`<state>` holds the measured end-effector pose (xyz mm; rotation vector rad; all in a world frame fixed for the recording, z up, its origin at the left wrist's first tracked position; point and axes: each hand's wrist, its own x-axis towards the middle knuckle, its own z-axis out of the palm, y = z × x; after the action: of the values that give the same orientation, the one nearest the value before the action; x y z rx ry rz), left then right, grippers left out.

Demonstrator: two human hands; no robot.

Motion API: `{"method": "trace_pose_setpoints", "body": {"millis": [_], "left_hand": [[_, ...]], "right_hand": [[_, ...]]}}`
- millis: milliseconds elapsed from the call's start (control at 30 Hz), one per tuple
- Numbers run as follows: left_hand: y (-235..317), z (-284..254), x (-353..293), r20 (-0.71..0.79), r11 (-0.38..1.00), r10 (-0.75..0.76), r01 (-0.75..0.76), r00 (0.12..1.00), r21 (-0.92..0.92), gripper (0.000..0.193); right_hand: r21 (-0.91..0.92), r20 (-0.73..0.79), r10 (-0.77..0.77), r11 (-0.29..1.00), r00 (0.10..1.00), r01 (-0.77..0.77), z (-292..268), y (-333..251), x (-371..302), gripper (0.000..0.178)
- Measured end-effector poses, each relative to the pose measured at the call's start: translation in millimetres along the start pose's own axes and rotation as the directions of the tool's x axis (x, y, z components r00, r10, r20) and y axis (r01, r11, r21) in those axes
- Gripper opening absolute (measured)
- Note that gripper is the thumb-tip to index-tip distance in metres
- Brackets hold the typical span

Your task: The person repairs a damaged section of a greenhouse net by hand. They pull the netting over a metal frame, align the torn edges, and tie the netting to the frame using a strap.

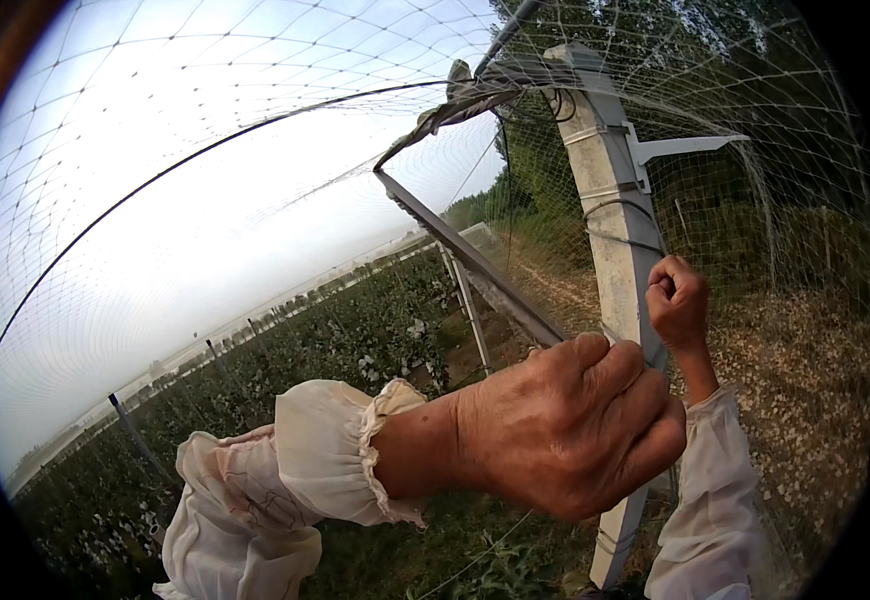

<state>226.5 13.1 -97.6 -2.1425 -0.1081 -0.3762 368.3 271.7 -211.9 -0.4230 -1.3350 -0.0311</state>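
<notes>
My left hand [570,430] is large and close in the middle, its fingers curled into a fist with the back of the hand toward me. Whatever it grips, if anything, is hidden. It covers part of a pale concrete post [610,230]. My right hand [679,300] is raised by the post's right side, fingers also curled closed; nothing in them can be made out. Dark wire [623,240] loops around the post just above that hand. A long greyish rolled strip [470,265] slants down from the upper middle and passes out of sight behind my left hand.
Netting [255,60] stretches overhead and down the right side, with a dark cable [195,155] along it. A white metal bracket [685,147] juts from the post. Rows of leafy plants [345,320] fill the left. Dry leaves [805,400] cover the ground at right.
</notes>
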Motion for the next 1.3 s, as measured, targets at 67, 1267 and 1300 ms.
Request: {"method": "trace_pose_setpoints", "body": {"millis": [67, 1267, 1300], "left_hand": [[-7.4, 17.3, 19.7, -0.102, 0.999, 0.046, -0.045, 0.994, 0.014, 0.021], [-120.4, -79.1, -92.4, -0.18, 0.333, -0.934, 0.563, 0.31, -0.757, 0.037], [-125.3, -81.4, -92.1, -0.197, 0.328, -0.939, 0.561, 0.282, -0.76, 0.029]], "right_hand": [[0.024, 0.011, 0.05, 0.998, 0.999, -0.05, -0.2, 2.0, -2.2, 0.009], [0.096, 0.001, 0.043, 0.994, 0.999, -0.043, -3.6, 10.1, 0.8, 0.006], [0.101, 0.006, 0.05, 0.994, 0.999, -0.05, -4.4, 11.0, 1.6, 0.007]]}}
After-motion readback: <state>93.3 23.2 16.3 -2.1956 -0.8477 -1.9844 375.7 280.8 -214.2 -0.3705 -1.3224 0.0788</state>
